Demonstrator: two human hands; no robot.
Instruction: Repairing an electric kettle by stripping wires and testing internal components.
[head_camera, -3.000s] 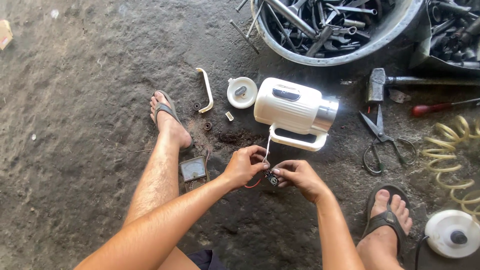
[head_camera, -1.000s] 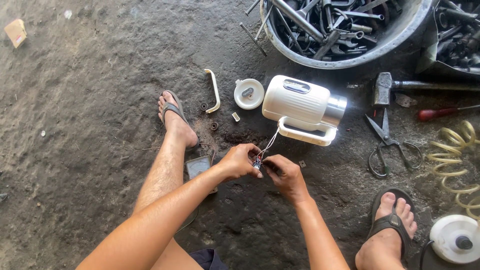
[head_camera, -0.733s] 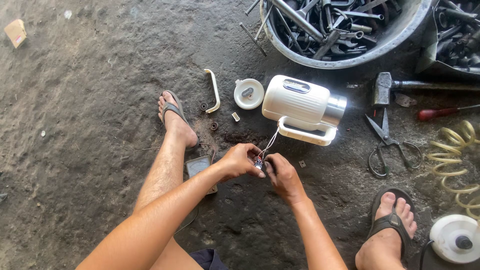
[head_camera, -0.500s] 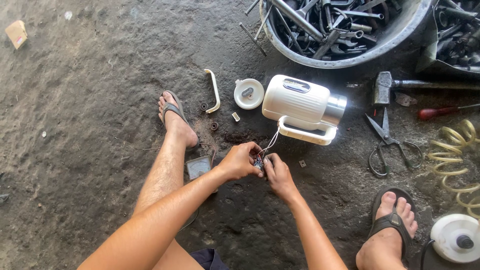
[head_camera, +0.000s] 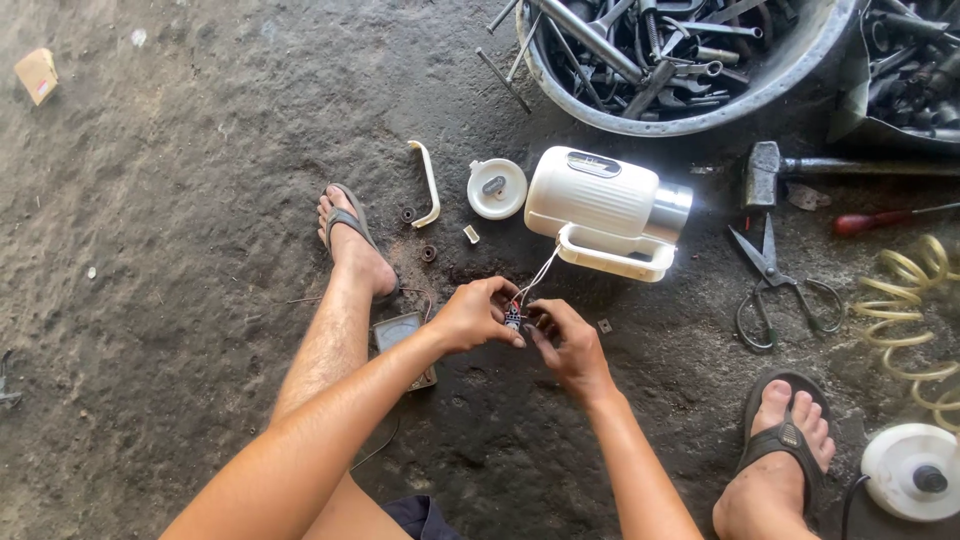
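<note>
2 hands, 1 small part. The left hand (head_camera: 470, 318) & right hand (head_camera: 568, 345) meet over the floor (head_camera: 180, 200), fingers pinched together on a tiny dark part (head_camera: 513, 320), maybe a switch. It sits between both sets of fingertips. Thin wires (head_camera: 540, 272) run from it up to 1 white lamp body (head_camera: 608, 208). Nearby: 1 round white cap (head_camera: 497, 188), 1 cream handle (head_camera: 428, 183), 1 pair of scissors (head_camera: 775, 285), 1 hammer (head_camera: 790, 170). 1 tan card scrap (head_camera: 38, 75) lies top left.

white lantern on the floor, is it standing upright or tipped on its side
Tipped on its side. The white lantern lies along the concrete floor, handle toward the person. Thin wires run from it to a small part pinched by left hand and right hand.
</note>
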